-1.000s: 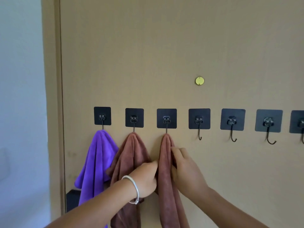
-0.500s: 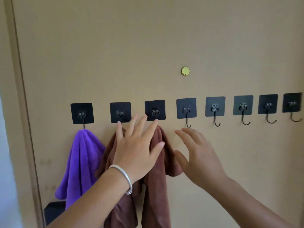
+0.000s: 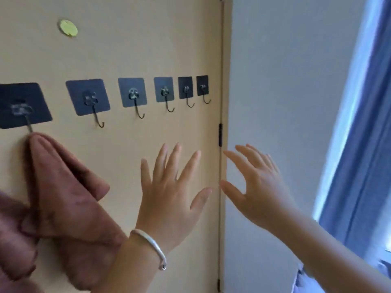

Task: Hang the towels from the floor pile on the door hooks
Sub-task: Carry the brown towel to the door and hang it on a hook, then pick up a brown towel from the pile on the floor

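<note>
Left hand (image 3: 169, 199), silver bangle (image 3: 151, 246) at the wrist: fingers straight and spread, nothing held. It is raised in front of the tan door panel (image 3: 118, 49); whether the palm touches the panel cannot be told.

Right hand (image 3: 256, 187): fingers extended and loosely fanned, thumb apart, nothing held. It is seen across the door's hinged edge (image 3: 220, 134) against the pale grey wall (image 3: 285, 81). With both hands free, a hanging step is judged finished and the next towel not yet fetched.

Brown terry towel (image 3: 63, 197): suspended from the wire hook of the leftmost visible black square adhesive pad (image 3: 21, 104). A bunched fold is caught on the hook, so the cloth drapes down and outward in a cone under its own weight. A second mass of brown cloth (image 3: 12, 240) is seen at the lower left edge; its hook is out of view.

Five further black adhesive pads with bare wire hooks (image 3: 87, 97) (image 3: 132, 92) (image 3: 164, 89) (image 3: 185, 87) (image 3: 202, 85): set in one row at reach height, running toward the hinge side. All are unoccupied, and the nearest to the hung towel is judged the likely next station.

Round yellow-green disc (image 3: 68, 28): fixed to the door above the row.

Blue curtain (image 3: 364, 144): hung at the far right, backlit.

Floor pile: not in view.
</note>
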Motion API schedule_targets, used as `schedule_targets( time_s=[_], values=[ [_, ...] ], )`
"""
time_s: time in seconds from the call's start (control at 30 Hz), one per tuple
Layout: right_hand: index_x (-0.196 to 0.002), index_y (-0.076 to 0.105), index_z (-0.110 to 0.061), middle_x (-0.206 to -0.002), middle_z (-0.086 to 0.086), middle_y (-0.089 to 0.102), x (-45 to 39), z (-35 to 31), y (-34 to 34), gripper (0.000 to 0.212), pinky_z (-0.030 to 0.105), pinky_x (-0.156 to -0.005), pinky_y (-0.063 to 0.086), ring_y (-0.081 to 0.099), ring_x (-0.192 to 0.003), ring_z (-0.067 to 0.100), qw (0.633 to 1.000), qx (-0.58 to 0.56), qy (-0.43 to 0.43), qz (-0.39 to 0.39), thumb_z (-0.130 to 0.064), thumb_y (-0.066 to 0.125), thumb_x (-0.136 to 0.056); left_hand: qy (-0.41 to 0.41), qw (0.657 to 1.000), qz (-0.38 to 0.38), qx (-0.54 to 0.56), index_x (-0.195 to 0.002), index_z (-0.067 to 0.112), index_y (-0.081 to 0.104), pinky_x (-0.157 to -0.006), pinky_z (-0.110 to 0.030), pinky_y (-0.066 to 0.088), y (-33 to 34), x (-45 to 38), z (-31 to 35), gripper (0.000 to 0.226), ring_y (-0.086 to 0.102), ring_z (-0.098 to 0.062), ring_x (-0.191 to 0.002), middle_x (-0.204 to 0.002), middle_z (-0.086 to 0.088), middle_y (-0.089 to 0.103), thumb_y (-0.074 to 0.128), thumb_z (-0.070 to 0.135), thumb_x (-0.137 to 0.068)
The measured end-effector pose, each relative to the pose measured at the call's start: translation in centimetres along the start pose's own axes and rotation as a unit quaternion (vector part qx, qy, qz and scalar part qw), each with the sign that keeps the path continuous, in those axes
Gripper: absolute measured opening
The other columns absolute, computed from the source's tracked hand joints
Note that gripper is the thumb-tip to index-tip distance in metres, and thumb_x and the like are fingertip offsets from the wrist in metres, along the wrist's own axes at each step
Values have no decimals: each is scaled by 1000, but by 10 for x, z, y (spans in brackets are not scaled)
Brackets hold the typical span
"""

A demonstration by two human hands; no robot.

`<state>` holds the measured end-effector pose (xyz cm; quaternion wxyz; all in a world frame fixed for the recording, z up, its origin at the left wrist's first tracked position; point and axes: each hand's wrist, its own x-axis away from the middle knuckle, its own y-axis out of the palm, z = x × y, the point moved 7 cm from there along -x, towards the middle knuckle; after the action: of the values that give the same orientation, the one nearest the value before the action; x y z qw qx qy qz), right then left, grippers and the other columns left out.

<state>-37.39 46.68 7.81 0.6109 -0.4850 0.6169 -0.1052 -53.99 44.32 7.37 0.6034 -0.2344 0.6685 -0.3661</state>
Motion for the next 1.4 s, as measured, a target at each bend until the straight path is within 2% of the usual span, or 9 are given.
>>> schedule_targets(
  time_s=[0.1,0.27,0.43,0.7,0.9,1.07,1.27,1.4],
  values=[
    [-145,29,-38,-153,-8,29,30,50,-35,64,47,-117,19,14,-145,13,996,58,66,11,-61,41,-86,64,996,-2,59,-151,34,14,-114,-61,9,16,-17,60,66,0,-26,-147,-159,-6,15,19,62,-92],
    [-145,33,-33,-152,-3,34,88,123,-110,67,50,-116,19,21,-144,19,976,136,164,34,-59,48,-85,161,980,0,120,-150,39,0,-114,-56,-4,28,-36,168,65,-13,-22,-146,-161,-2,1,19,63,-92],
    [-145,34,-31,-152,-1,34,172,183,-201,69,52,-113,23,23,-143,20,942,216,249,62,-58,52,-85,257,950,7,175,-150,36,9,-113,-58,1,14,-28,297,66,-1,-26,-147,-160,-6,12,25,62,-92],
    [-142,40,-31,-149,-2,38,336,236,-364,66,55,-112,24,28,-141,20,882,289,352,122,-55,58,-84,377,879,11,292,-151,34,18,-115,-59,4,-44,42,515,65,1,-25,-148,-159,-4,15,32,59,-93],
    [-142,36,-33,-149,-4,36,459,254,-466,64,52,-114,15,23,-142,15,829,338,418,153,-60,49,-85,447,828,19,337,-151,36,11,-115,-51,-11,-86,112,654,67,-11,-19,-147,-160,-1,7,33,59,-92],
    [-142,33,-34,-150,-4,33,561,247,-541,66,54,-115,15,22,-141,14,764,389,489,160,-63,41,-84,510,770,15,383,-150,37,6,-116,-51,-10,-131,177,758,65,-16,-18,-146,-161,0,3,24,61,-92],
    [-143,33,-34,-152,-3,32,664,205,-621,63,53,-116,12,22,-142,15,666,449,565,190,-59,46,-86,589,676,10,442,-150,39,4,-115,-49,-13,-196,264,857,68,-21,-16,-144,-161,2,0,22,64,-89],
    [-144,32,-33,-153,-2,31,720,173,-655,64,54,-116,15,21,-143,15,598,480,610,200,-58,47,-87,634,606,1,480,-150,38,4,-116,-53,-9,-235,317,905,69,-20,-17,-144,-160,2,-1,24,63,-89]
  ],
)
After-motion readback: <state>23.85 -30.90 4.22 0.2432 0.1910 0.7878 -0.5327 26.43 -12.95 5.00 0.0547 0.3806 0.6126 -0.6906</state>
